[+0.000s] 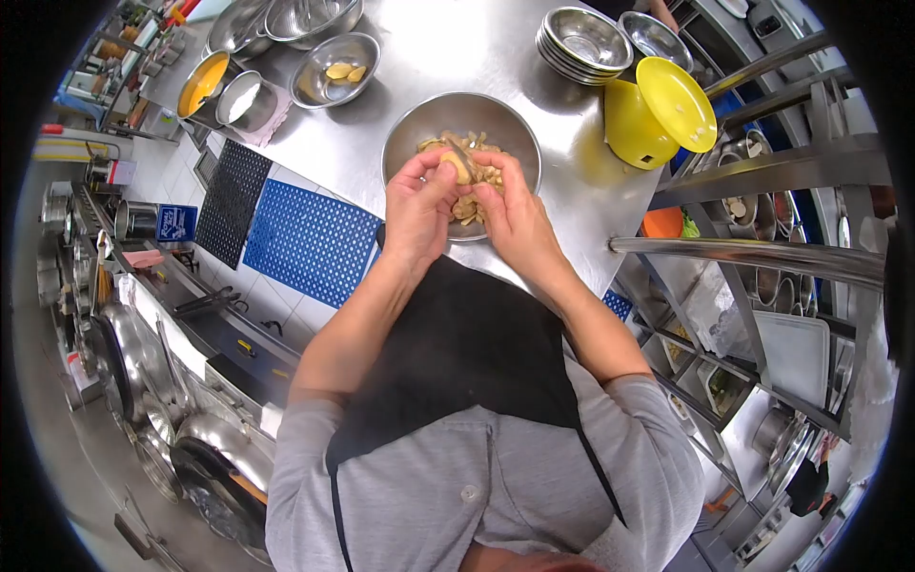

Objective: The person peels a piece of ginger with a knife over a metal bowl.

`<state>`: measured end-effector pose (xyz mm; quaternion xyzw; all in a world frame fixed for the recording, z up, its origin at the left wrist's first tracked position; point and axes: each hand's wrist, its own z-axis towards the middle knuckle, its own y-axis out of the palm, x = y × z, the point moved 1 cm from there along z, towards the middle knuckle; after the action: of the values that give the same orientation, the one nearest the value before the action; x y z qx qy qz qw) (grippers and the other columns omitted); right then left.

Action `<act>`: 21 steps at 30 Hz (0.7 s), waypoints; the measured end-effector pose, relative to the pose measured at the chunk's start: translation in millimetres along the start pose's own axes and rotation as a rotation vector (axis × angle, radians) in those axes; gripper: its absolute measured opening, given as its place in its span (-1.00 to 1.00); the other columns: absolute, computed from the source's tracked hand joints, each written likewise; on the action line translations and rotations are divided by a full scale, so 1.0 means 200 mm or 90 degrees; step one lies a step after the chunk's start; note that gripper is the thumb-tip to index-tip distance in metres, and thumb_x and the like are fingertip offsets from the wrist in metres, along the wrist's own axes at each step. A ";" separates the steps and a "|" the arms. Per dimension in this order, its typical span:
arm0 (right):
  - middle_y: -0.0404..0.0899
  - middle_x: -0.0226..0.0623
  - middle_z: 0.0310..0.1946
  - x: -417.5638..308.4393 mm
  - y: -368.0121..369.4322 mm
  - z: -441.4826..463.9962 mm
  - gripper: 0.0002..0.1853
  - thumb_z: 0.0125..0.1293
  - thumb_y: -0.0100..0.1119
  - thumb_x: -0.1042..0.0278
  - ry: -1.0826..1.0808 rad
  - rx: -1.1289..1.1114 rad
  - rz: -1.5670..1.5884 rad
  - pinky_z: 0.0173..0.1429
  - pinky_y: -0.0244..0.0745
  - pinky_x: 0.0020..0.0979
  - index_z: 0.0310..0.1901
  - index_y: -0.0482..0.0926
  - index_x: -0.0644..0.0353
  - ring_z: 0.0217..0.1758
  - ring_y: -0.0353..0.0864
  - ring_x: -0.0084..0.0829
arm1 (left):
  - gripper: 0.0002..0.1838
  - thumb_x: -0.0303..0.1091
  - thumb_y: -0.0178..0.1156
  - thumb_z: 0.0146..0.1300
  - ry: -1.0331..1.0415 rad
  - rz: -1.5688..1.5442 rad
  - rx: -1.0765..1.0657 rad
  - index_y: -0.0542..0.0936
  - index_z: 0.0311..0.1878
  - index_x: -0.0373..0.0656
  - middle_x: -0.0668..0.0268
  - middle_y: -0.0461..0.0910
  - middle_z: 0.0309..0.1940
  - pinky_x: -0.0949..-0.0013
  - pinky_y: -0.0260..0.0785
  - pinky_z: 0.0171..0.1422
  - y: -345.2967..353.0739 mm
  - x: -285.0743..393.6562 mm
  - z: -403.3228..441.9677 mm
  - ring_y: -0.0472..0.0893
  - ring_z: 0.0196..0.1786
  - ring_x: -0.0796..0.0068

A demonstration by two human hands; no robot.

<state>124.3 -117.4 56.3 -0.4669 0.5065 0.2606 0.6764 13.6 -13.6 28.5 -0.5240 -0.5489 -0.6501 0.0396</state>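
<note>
Over a wide metal bowl [393, 143], both my hands meet close together. My left hand [419, 214] is closed on a pale yellow piece of ginger [456, 170], held between thumb and fingers. My right hand [519, 224] is closed around a thin, dark-grey tool [461, 153] that touches the ginger; its exact kind is hard to see. Knobbly brown ginger pieces [469, 208] lie in the bowl below, partly covered by my fingers. A smaller metal bowl [307, 84] to the left holds a few smooth yellow pieces [339, 71].
Two metal pots, one with orange liquid [204, 86] and one with white contents [245, 99], stand at left. Stacked metal bowls [572, 52] and a yellow lidded container [637, 124] stand at right. A steel rail [753, 259] runs beside my right arm.
</note>
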 end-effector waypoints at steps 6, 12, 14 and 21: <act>0.42 -0.40 -0.60 0.02 -0.08 0.09 -0.56 0.64 -0.19 0.22 0.248 -0.096 0.289 -0.59 0.28 -0.53 0.47 0.17 -0.02 -0.68 0.35 -0.61 | -0.69 -0.33 0.12 0.53 -0.075 -0.028 -0.071 0.52 0.19 -0.33 0.14 0.60 0.11 0.32 0.56 0.14 0.04 0.03 -0.04 0.65 0.05 0.34; 0.65 -0.11 -0.33 0.00 -0.05 -0.01 -0.43 0.59 -0.10 0.27 0.067 -0.079 0.066 -0.34 0.55 -0.21 0.56 0.07 -0.05 -0.49 0.63 -0.22 | -0.65 -0.32 0.03 0.57 -0.090 -0.074 0.025 0.45 0.28 -0.30 0.13 0.55 0.19 0.29 0.51 0.27 0.04 0.03 -0.01 0.63 0.11 0.36; 0.71 0.07 -0.12 -0.03 -0.03 -0.04 -0.41 0.56 -0.06 0.29 0.027 -0.050 -0.045 -0.17 0.60 -0.01 0.56 0.08 -0.04 -0.31 0.73 0.10 | -0.66 -0.34 0.02 0.57 -0.083 -0.065 0.011 0.45 0.29 -0.29 0.13 0.56 0.19 0.26 0.51 0.28 0.05 0.04 -0.01 0.63 0.12 0.36; 0.68 0.19 -0.10 -0.06 -0.02 -0.05 -0.40 0.53 -0.02 0.28 -0.050 -0.036 -0.109 -0.10 0.56 0.15 0.55 0.10 -0.06 -0.20 0.65 0.31 | -0.69 -0.40 -0.02 0.57 -0.102 -0.076 0.033 0.45 0.27 -0.29 0.12 0.56 0.17 0.21 0.53 0.30 0.05 0.04 -0.01 0.62 0.17 0.31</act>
<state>119.0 -126.7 68.3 -0.5168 0.4306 0.2340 0.7020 15.0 -14.5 41.8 -0.5393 -0.5972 -0.5930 -0.0294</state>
